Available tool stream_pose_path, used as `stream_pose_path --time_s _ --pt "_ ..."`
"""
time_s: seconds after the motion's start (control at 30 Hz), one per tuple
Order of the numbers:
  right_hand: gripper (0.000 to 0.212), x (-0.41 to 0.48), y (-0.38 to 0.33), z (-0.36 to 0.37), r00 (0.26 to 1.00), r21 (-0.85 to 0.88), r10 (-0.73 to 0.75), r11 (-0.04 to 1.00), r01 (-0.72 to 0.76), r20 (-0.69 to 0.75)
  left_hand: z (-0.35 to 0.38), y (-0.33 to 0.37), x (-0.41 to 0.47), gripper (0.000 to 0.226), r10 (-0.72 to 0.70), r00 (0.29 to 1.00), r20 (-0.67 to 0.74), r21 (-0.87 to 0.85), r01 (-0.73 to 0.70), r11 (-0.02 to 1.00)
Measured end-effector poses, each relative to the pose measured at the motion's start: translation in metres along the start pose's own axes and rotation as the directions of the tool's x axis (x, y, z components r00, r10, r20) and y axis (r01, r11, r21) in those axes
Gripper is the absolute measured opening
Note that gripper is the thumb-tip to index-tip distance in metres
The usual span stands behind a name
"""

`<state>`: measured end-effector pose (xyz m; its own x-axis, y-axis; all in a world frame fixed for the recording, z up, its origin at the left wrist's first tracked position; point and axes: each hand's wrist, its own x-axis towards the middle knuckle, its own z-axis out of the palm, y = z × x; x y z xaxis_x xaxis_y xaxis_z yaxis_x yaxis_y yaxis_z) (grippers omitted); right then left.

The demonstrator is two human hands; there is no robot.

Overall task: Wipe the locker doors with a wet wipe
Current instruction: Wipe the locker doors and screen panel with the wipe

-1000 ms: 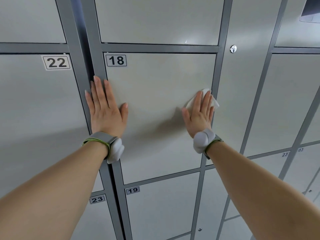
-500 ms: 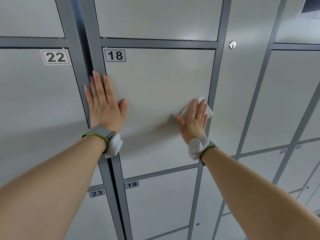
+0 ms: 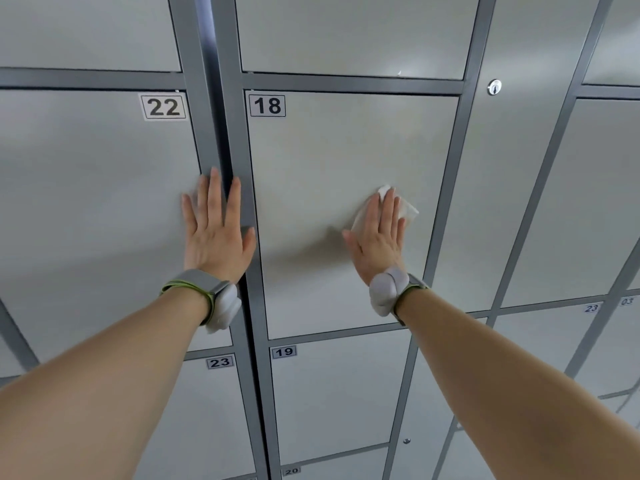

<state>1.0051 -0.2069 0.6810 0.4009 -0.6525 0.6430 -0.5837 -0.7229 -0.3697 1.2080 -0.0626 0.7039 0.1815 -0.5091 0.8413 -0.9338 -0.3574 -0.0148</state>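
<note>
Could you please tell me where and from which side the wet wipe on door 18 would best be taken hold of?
Probably pinch the wet wipe at its free corner, which sticks out on the little-finger side of the right hand, coming in from the right. The rest lies pressed flat against door 18 under straight fingers, offering no edge.

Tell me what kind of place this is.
Probably a locker room: a grid of grey metal doors in darker frames, number labels such as 22 and 18, and a keyhole lock on a narrow panel. The right hand presses a white wipe flat on door 18.
</note>
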Motion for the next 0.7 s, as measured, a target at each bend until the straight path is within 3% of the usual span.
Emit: stream_pose_path --time_s 0.17,0.3,0.4,0.6,0.7 --pt "0.083 0.016 -0.018 -0.002 0.993 -0.053 -0.106 0.993 0.104 -0.043 -0.002 -0.003 -0.004 0.073 -0.037 0.996 0.084 -0.017 0.039 0.999" --pt "0.079 -0.019 -0.012 0.024 0.949 -0.141 -0.268 0.946 0.292 0.163 -0.005 -0.002 -0.004 0.082 -0.039 0.989 0.141 0.03 0.035 0.999" --pt "0.08 -0.02 -0.011 0.027 0.929 -0.179 -0.314 0.92 0.349 0.197 -0.008 -0.003 -0.003 0.083 -0.032 0.982 0.184 0.045 0.024 0.999" --pt "0.074 0.017 -0.038 0.006 0.933 -0.161 -0.36 0.92 0.356 0.002 -0.017 -0.006 -0.004 0.08 -0.008 0.981 0.195 0.011 0.006 1.0" --pt "0.073 0.013 -0.042 0.012 0.931 -0.156 -0.365 0.919 0.361 0.007 -0.022 -0.01 -0.005 0.077 0.007 0.979 0.203 -0.016 -0.004 1.0"
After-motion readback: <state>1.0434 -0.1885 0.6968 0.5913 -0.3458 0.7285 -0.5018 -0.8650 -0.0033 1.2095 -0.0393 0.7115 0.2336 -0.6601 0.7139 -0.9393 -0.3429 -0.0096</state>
